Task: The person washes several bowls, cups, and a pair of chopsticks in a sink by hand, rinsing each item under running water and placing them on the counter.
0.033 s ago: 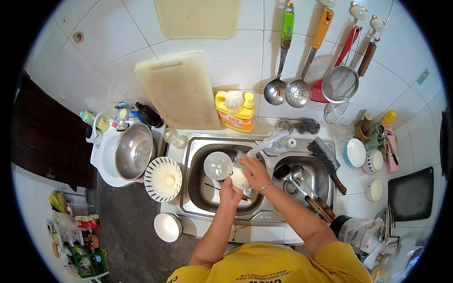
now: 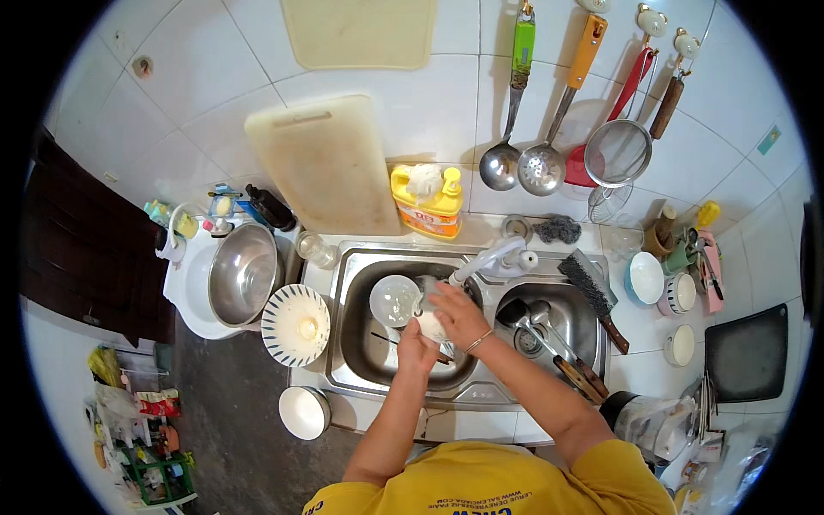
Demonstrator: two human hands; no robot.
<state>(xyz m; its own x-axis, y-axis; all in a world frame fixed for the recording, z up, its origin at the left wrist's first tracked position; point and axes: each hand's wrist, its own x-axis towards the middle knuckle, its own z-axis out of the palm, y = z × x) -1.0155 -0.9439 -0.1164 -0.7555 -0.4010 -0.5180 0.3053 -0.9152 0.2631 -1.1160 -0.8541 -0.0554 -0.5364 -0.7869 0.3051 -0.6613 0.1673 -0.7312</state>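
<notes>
We're mid-wash: left hand (image 2: pixel 418 350) and right hand (image 2: pixel 457 311) both clasp a small white ceramic cup (image 2: pixel 431 325) over the left steel sink basin (image 2: pixel 360 360), under the faucet (image 2: pixel 491 257). Next we'd judge rinsing needs steady grip.

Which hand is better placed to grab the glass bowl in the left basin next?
Left, probably. The left hand sits beside the glass bowl in the sink, supporting the small white cup from below. The right hand is farther right, fingers wrapped over the cup.
</notes>
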